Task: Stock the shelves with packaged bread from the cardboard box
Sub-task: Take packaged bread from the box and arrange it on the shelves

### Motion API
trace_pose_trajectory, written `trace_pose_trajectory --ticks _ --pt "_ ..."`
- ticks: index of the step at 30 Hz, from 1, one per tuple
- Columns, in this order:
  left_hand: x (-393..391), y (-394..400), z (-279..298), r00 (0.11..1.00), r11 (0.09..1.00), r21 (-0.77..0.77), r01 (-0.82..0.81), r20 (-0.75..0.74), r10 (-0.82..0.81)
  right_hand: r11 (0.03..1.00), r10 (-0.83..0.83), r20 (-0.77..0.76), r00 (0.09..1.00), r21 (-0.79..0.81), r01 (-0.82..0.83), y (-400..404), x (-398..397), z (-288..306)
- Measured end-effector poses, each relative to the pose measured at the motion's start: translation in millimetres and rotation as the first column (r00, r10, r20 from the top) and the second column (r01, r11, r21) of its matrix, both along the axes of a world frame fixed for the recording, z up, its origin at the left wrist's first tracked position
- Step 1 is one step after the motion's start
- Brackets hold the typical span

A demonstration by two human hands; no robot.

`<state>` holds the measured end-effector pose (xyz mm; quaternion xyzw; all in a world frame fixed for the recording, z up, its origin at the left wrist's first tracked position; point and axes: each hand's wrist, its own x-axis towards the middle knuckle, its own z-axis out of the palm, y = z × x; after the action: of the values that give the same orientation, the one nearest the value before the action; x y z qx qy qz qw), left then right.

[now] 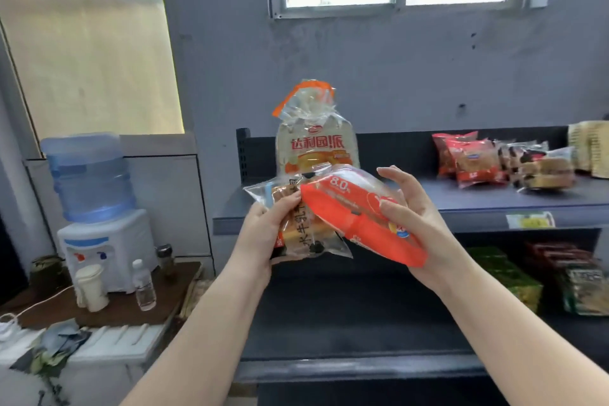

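My left hand (263, 227) grips a clear bread pack with black lettering (306, 237), held in front of the dark shelf unit. My right hand (415, 221) holds an orange bread pack (356, 211) that overlaps the clear one; its thumb presses the pack's top while the fingers stay spread. Behind both, a tall bag of sliced bread with an orange-edged top (313, 135) stands upright on the top shelf (494, 201) near its left end. The cardboard box is out of view.
Red bread packs (468, 158) and other packaged breads (543, 168) lie further right on the top shelf. Green and dark packs (504, 273) fill the lower shelf at right. A water dispenser (99, 208) and small bottles stand on a table to the left.
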<state>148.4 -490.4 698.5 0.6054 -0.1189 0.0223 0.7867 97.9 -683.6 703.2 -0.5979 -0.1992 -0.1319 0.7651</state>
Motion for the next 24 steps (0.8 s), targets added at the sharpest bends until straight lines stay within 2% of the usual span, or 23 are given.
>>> trace_pose_trajectory --ticks 6,8,12,16,20,24 --pt "1 -83 6 0.990 0.992 0.090 0.085 0.104 -0.094 0.957 -0.147 -0.053 0.988 -0.262 0.128 -81 -22 -8" --pt "2 -105 8 0.986 0.989 0.108 0.101 0.120 -0.114 0.940 -0.208 -0.051 0.977 -0.286 0.185 -100 -25 -9" --pt "11 -141 10 0.984 0.986 0.116 0.120 0.114 -0.134 0.862 -0.377 0.071 0.923 -0.339 0.378 -134 -23 -9" --pt "34 -166 12 0.986 0.982 0.156 0.103 0.115 -0.122 0.648 -0.503 0.304 0.809 -0.485 0.586 -166 -1 -9" --pt "73 -187 17 0.989 0.988 0.131 0.085 0.112 -0.100 0.410 -0.489 0.529 0.694 -0.563 0.718 -209 34 -4" --pt "115 -215 21 0.991 0.994 0.081 0.079 0.099 -0.086 0.283 -0.470 0.591 0.655 -0.602 0.747 -261 82 1"
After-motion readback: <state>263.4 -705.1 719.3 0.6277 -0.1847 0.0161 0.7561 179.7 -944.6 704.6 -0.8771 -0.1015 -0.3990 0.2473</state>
